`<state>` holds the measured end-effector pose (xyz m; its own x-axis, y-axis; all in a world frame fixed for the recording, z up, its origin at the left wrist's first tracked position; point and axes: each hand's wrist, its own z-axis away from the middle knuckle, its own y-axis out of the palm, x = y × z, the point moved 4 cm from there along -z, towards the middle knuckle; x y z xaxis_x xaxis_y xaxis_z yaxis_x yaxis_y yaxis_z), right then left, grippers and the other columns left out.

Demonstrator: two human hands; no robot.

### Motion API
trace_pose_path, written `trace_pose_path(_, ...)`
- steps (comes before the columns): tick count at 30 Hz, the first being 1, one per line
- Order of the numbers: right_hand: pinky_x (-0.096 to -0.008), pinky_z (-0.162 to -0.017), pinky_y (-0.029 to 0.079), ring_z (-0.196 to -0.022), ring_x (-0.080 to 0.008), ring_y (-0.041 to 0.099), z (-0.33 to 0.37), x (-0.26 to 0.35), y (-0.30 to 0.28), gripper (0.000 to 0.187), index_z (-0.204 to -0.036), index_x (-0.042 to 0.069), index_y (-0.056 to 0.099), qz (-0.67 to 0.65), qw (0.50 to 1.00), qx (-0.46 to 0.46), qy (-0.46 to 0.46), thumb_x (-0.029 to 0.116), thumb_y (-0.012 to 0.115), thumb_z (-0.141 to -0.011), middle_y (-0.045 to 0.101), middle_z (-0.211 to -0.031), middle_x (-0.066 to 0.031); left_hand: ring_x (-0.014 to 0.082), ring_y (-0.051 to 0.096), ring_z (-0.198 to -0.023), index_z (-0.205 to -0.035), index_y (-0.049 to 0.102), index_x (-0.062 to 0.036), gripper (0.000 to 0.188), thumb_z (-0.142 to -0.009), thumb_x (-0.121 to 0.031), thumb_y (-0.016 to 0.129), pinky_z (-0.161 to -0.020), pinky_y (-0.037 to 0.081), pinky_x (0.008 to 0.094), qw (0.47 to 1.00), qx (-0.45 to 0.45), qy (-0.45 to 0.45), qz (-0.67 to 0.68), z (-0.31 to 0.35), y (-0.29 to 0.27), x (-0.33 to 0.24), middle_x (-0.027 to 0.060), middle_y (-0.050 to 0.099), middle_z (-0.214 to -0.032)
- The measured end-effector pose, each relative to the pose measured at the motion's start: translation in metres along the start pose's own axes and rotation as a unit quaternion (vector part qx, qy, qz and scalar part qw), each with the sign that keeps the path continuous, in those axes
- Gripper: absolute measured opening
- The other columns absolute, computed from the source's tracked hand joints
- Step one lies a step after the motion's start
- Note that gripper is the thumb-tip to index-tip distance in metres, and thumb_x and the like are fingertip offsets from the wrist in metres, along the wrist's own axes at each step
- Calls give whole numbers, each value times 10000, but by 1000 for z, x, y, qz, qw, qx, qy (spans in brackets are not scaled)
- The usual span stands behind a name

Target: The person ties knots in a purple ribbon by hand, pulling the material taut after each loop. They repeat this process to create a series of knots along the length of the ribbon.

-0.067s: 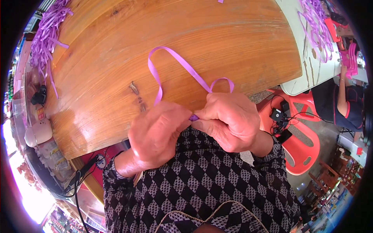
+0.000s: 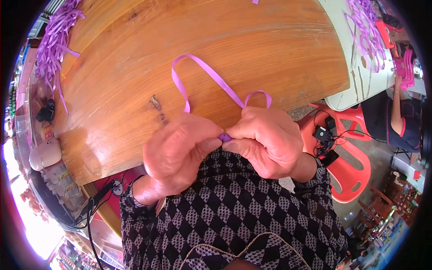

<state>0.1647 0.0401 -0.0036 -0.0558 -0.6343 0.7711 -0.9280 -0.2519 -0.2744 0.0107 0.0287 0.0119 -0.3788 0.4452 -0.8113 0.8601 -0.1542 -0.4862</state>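
A purple ribbon (image 2: 208, 72) runs in a long loop over the wooden table, with a smaller loop beside my right hand. Both of its sides lead down to my hands at the table's near edge. My left hand (image 2: 180, 150) and my right hand (image 2: 267, 143) meet fingertip to fingertip, each closed in a pinch. Between them shows a small dark purple folded or knotted bit (image 2: 224, 137) of the ribbon. How the ribbon runs inside the fingers is hidden.
Bunches of purple ribbon hang at the far left (image 2: 58, 36) and lie on the white table (image 2: 360, 85) at right. A red plastic stool (image 2: 348, 177) carries black devices and cables. Another person's arm (image 2: 396, 108) shows at far right. Clear bins stand left of the wooden table (image 2: 270, 40).
My left hand has shifted slightly left and turned a little, and the ribbon's left end shows differently above it. My right hand has hardly moved.
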Motion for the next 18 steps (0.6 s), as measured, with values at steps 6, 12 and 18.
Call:
trace_pose_path(6, -282, -447, 348, -501, -180, 491, 2, 7, 1, 201, -845, -45, 571, 8, 999, -39, 14, 88, 692, -755, 581, -671, -87, 190, 594, -669, -876, 612, 8, 144, -753, -26, 678, -580, 459, 274, 984, -48, -103, 136, 3, 1, 2, 92, 623, -785)
trace_pose_path(12, -288, -438, 332, -483, -178, 469, 2, 4, 0, 166, -810, -44, 571, 11, 998, -48, 34, 76, 676, -765, 553, -639, -76, 203, 585, -614, -855, 618, -1, 147, -735, -46, 691, -551, 456, 275, 980, -21, -172, 94, 5, 3, 4, 87, 615, -757)
trace_pose_path(18, -293, -419, 320, -469, -187, 463, 0, 6, -1, 139, -780, -37, 571, 47, 999, -23, -2, 43, 679, -744, 546, -627, -77, 219, 591, -594, -853, 635, -18, 187, -685, -40, 713, -494, 449, 283, 995, -22, 44, -85, 1, 1, -7, 89, 599, -723)
